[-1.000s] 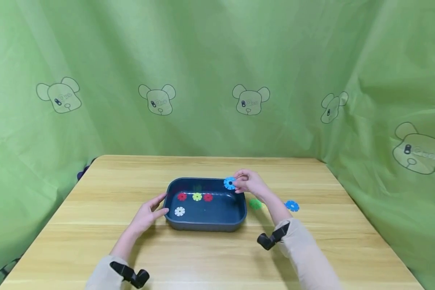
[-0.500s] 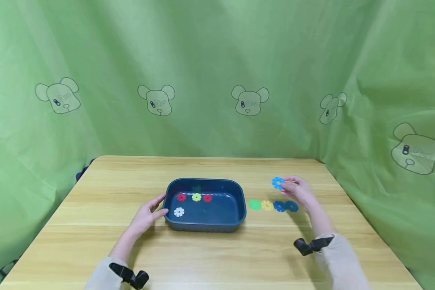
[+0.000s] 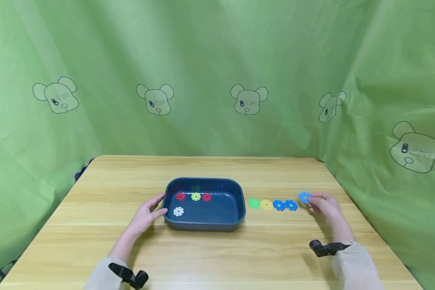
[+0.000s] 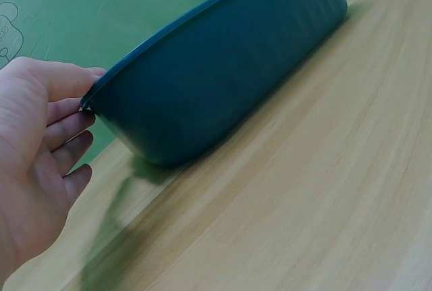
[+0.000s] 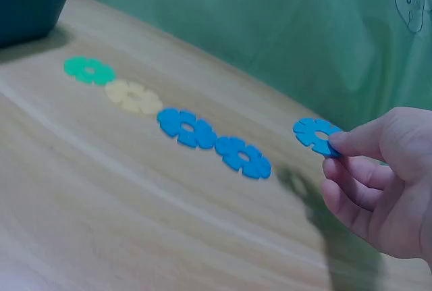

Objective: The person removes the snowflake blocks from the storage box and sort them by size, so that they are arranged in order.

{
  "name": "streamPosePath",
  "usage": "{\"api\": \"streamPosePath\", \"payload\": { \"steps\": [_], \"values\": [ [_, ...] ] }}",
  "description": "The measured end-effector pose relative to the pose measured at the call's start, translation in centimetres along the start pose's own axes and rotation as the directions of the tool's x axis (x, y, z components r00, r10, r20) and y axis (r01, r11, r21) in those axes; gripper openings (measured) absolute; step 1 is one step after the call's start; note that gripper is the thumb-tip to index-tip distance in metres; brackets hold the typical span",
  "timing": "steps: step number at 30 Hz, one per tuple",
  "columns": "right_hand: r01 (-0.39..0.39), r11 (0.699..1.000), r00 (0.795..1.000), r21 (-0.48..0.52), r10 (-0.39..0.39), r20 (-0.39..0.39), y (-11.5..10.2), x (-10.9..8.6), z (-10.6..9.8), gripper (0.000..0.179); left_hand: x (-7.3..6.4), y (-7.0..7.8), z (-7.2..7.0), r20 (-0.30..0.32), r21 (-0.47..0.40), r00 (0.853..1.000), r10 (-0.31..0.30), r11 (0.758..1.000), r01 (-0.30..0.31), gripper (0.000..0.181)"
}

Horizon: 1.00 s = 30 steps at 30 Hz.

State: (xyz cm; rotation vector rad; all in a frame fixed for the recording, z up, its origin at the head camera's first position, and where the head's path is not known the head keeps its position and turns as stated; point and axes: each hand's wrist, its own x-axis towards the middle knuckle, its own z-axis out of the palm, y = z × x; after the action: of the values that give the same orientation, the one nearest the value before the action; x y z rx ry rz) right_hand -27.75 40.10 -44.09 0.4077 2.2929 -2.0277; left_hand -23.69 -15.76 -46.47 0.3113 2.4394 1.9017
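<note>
My left hand (image 3: 144, 216) holds the left end of a dark blue plastic tub (image 3: 204, 226), pinching its rim between thumb and fingers in the left wrist view. Right of the tub, my right hand (image 3: 328, 206) pinches a blue snowflake disc (image 5: 307, 132) between thumb and fingers, raised above the table with its shadow below. Left of that disc, a row lies flat on the wood: a green disc (image 5: 89, 70), a yellow disc (image 5: 133, 97), one blue disc (image 5: 187, 129) and another blue disc (image 5: 243, 157) touching it.
Inside the tub lie a white disc (image 3: 179, 211), a red disc (image 3: 181, 196), a yellow-green disc (image 3: 195, 196) and a second red disc (image 3: 207, 197). The wooden table (image 3: 217, 257) meets a green curtain (image 3: 203, 133) along its back and sides.
My right hand has carried the blue disc from above the tub's back right corner rightward, then lower, to the right end of the row. My left hand stays at the tub.
</note>
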Motion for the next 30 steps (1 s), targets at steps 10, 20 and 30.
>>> {"api": "streamPosePath", "payload": {
  "steps": [10,20,30],
  "values": [
    [-0.028,0.97,0.991,-0.243,-0.004,-0.132,2.1,0.6,-0.1,0.032,-0.2,0.2,0.0,0.007,-0.003,1.0,0.009,1.0,-0.009,0.057],
    [-0.044,0.931,0.982,-0.363,-0.027,-0.188,2.1,0.7,0.3,0.032,-0.2,0.4,0.0,0.006,0.003,1.0,0.0,1.0,0.0,0.057],
    [-0.049,0.914,0.975,-0.403,-0.043,-0.217,2.2,0.9,0.7,0.03,-0.1,0.2,0.0,-0.002,0.013,1.0,-0.014,1.0,0.014,0.057]
  ]
}}
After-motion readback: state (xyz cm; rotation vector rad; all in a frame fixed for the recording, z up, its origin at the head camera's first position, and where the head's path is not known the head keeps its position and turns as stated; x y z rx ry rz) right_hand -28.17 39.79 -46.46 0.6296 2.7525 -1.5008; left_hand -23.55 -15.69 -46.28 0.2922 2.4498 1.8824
